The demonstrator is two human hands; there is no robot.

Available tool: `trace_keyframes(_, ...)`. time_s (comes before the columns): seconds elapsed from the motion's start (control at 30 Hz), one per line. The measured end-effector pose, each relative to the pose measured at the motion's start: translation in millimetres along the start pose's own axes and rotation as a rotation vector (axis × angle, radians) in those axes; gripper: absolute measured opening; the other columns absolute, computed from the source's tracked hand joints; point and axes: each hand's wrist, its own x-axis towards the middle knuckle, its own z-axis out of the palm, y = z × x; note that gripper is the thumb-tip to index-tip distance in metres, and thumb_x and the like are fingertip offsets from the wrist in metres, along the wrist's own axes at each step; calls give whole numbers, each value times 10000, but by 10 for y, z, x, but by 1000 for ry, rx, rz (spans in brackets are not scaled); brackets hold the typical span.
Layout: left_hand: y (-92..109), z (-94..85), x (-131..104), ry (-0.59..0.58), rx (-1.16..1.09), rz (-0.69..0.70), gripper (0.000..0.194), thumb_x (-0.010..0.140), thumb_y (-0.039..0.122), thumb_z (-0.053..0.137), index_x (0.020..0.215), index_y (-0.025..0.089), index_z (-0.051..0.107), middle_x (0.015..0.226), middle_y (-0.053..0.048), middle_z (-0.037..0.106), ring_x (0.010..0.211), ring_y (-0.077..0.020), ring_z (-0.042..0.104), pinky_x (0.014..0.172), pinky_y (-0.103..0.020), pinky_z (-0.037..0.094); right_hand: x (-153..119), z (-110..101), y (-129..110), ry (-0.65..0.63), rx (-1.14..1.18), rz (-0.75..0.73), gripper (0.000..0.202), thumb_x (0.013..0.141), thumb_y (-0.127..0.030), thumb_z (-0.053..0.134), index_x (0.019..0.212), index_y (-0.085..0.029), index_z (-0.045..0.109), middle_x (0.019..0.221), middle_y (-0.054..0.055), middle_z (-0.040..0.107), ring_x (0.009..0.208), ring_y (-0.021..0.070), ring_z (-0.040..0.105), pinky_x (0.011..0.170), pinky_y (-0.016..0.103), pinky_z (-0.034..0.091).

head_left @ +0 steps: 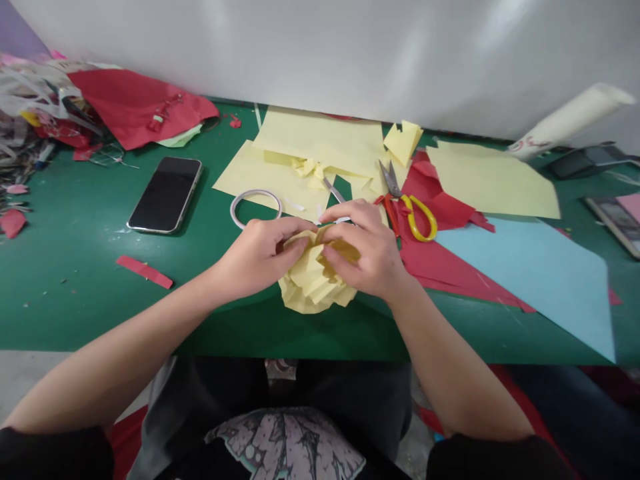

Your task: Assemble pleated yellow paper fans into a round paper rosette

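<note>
Between my hands is a pleated yellow paper piece (315, 283), its folds fanned into a rounded, ruffled shape above the green table. My left hand (260, 257) pinches its upper left edge between thumb and fingers. On the other side, my right hand (367, 247) grips the upper right part, with thumb and fingers on the folds. Just beyond my left hand lies a roll of white tape (257, 193). Past my right hand rest scissors (420, 217) with red and yellow handles, their blades apart. A thin metal blade (334, 189) shows behind my right fingers, the rest of it hidden.
Yellow paper sheets (320, 137) lie at the back, with red paper (450, 267) and a light blue sheet (540, 267) to the right. A phone (167, 195) and red strip (145, 271) are at left. A white paper roll (570, 120) leans near the wall.
</note>
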Motion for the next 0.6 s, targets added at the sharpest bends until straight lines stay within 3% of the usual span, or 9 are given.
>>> trace_keyframes(0.33,-16,33,-7,-48,-77,-22,279,815,199,421,983,167,641,716,-8,647,572,-85,537,495,-198,392,-24,81,-14,77,-17,16,172,798,-270,545,749,-229,385,854,16,616,797,153,559,750,346,420)
trace_keyframes(0.5,-10,24,-6,-98,-104,-25,291,792,201,432,996,155,634,728,-9,648,595,-92,550,505,-198,400,-44,107,-25,113,-103,78,205,780,-284,586,861,-246,402,795,-14,619,752,149,573,729,330,448)
trace_keyframes(0.6,16,31,-8,-109,-101,-18,272,785,275,472,949,137,641,741,-22,652,611,-97,549,510,-198,402,-54,146,-12,168,-165,33,188,787,-296,583,869,-252,420,749,-31,612,688,141,559,736,330,445)
